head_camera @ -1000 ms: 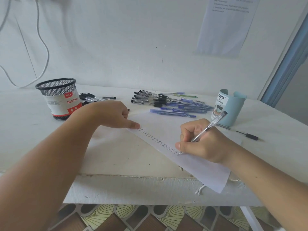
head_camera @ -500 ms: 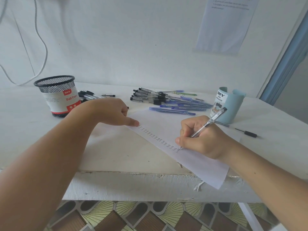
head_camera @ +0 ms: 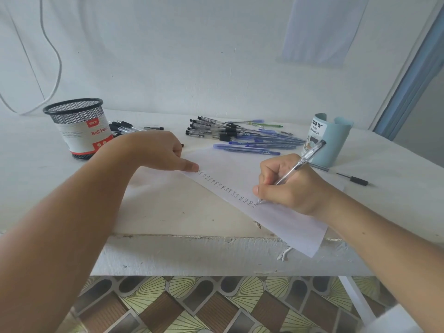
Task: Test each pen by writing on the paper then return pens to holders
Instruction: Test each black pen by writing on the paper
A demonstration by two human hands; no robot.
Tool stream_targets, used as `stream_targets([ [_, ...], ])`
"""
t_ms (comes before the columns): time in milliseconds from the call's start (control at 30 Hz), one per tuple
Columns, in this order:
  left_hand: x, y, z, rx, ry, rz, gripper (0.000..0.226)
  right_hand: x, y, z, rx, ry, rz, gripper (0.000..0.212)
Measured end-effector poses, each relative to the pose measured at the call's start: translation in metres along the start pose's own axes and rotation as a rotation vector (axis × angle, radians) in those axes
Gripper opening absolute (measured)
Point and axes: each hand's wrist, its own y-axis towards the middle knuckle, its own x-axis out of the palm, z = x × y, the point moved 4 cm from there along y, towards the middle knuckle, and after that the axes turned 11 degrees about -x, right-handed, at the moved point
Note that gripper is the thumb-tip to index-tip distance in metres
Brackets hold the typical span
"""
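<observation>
The right hand pinches a clear ballpoint pen between thumb and curled fingers. The pen's tip touches the paper at the bottom of a column of small handwritten words. The column runs down along the paper's left edge. The pen's black end tilts up and away, in front of the light blue desk organizer.

The paper lies at a slant on the white desk, and its near corner hangs over the desk's front edge. The left hand rests on the desk at the paper's far left corner. Its fingers are loosely curled under, and 1 straight digit presses the corner flat.

A black mesh pen holder with a red and white "Ball Pens" label stands upright at the left, behind the left forearm. A few black-capped pens lie just beside it, partly hidden by the left hand. A larger pile of pens, black-capped ones and blue ones, lies on the desk beyond the paper, between the 2 holders. The light blue organizer stands upright at the right, just beyond the right hand. 1 thin black-tipped pen lies apart on the desk near its base.

A printed sheet hangs on the white wall, and a white cable loops down at the left. Patterned floor tiles show below the desk.
</observation>
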Motion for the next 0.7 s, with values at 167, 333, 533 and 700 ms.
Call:
stream_targets([
  [167,0.000,0.001,0.000,0.006,0.003,0.000,0.066,-0.005,-0.004,-0.003,0.126,0.343,0.138,0.036],
  [333,-0.001,-0.001,0.000,0.006,-0.003,0.004,0.064,-0.029,0.003,-0.008,0.201,0.629,0.406,0.036],
  [533,-0.002,-0.003,0.002,-0.002,0.009,0.006,0.063,-0.053,0.018,-0.011,0.465,0.606,0.412,0.025],
  [700,-0.002,-0.004,0.002,-0.011,0.008,0.008,0.063,-0.062,0.036,-0.009,0.399,0.498,0.398,0.027],
])
